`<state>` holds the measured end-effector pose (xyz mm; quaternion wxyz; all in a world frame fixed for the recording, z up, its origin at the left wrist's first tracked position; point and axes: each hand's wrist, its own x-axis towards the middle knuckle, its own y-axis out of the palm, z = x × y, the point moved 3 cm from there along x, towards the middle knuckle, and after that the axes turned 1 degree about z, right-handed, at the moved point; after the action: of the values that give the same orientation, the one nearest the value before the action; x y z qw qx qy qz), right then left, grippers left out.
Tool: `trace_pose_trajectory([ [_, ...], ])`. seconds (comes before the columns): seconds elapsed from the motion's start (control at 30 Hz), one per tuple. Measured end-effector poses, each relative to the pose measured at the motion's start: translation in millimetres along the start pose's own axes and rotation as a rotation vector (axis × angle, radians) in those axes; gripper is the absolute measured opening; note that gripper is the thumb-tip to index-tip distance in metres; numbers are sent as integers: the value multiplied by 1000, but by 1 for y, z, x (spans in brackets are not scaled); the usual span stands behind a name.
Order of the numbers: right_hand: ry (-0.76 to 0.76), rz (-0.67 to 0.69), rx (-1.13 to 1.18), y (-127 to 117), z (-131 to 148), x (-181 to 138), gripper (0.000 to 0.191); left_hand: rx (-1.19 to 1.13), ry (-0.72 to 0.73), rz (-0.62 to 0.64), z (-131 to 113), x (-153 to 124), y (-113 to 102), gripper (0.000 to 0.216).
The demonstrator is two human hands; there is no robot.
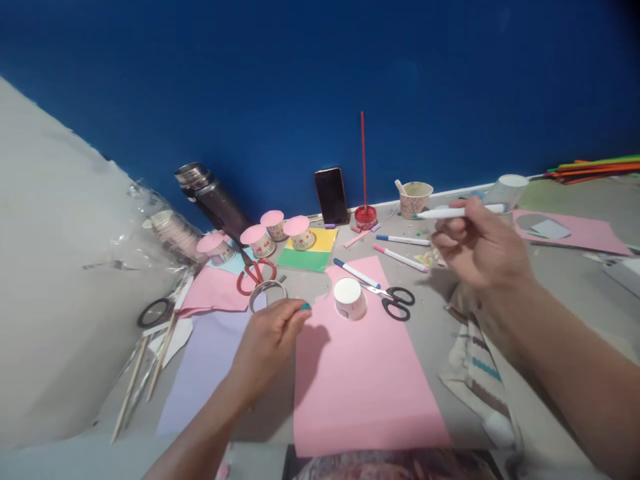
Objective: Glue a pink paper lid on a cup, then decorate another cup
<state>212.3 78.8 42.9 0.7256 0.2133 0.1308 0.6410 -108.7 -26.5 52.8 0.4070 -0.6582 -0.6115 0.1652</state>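
Observation:
My right hand (480,247) grips a white marker (440,213), its green tip bare and pointing left. Between thumb and fingers my left hand (273,337) pinches a small teal marker cap (306,307). Below and between the hands a pink paper sheet (360,380) lies flat. A white paper cup (349,298) stands upside down on it, touched by neither hand. Black-handled scissors (397,303) rest to the right of the cup. A roll of tape (269,293) sits just behind my left hand, partly covered by it.
Several paper cups with pink tops (257,240) stand at the back left near red-handled scissors (256,277) and a dark flask (213,200). A phone (331,195) leans on the blue wall. Capped markers (400,258) lie mid-table. A purple sheet (210,367) lies left.

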Motion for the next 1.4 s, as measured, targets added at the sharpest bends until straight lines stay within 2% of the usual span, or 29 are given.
trace_pose_trajectory([
  [0.1,158,6,16,-2,-16,9,38,73,60,153,9,-9,27,13],
  [0.13,197,14,22,-1,-22,7,38,110,72,126,11,-11,35,15],
  [0.2,248,28,45,4,-31,1,38,202,109,3,13,-12,45,39],
  [0.27,283,36,64,9,-36,-5,39,290,218,-61,11,-10,52,59],
  [0.37,335,52,44,13,-41,-10,42,385,371,43,6,0,60,80],
  [0.5,365,67,0,14,-47,-11,45,473,356,156,5,22,61,102],
  [0.57,354,52,-12,14,-47,-11,46,493,330,166,4,33,61,99],
  [0.7,329,10,-28,16,-45,-11,48,394,231,91,5,51,60,74],
  [0.77,279,20,-55,18,-41,-14,45,284,180,44,8,55,57,72],
  [0.83,164,62,-138,22,-34,-21,37,176,170,18,12,56,51,71],
  [1.0,-296,209,-590,36,-12,-56,12,123,219,-24,18,55,39,71],
  [1.1,-486,353,-718,45,-7,-74,9,161,278,-26,16,51,38,73],
  [1.23,-567,450,-776,49,-12,-79,11,202,345,4,10,47,39,71],
  [1.4,-633,504,-815,50,-16,-78,12,213,349,23,6,43,37,67],
])
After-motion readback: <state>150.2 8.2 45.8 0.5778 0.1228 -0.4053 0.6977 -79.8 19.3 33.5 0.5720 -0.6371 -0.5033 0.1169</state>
